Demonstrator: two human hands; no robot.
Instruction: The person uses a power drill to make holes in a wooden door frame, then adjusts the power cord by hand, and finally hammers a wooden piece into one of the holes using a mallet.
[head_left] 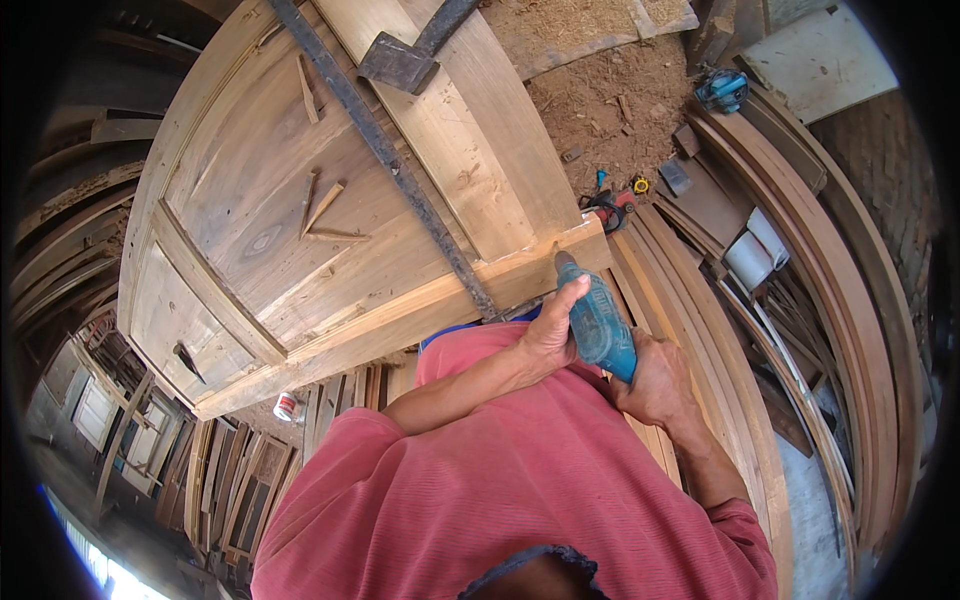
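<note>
Both my hands are on a teal power drill (pixel 606 325), its nose pointing at the corner of a panelled wooden door (pixel 370 318). My right hand (pixel 655 383) is closed around the drill's rear grip. Against the side of its body, near the front, my left hand (pixel 553 328) is wrapped, thumb on top. The drill's tip meets the pale edge rail near the corner; whether a bit is inside the wood I cannot make out. A long dark metal bar clamp (pixel 385 160) crosses the door. On the far boards lies a hammer with a dark square head (pixel 400 64).
Thin wood offcuts (pixel 325 208) lie on the door panel. Beyond the corner are a red power tool (pixel 612 207), a tape measure (pixel 640 185) and sawdust (pixel 610 110). Long planks (pixel 700 340) run along my right, with another teal tool (pixel 722 90) farther off. A white can (pixel 286 406) stands left.
</note>
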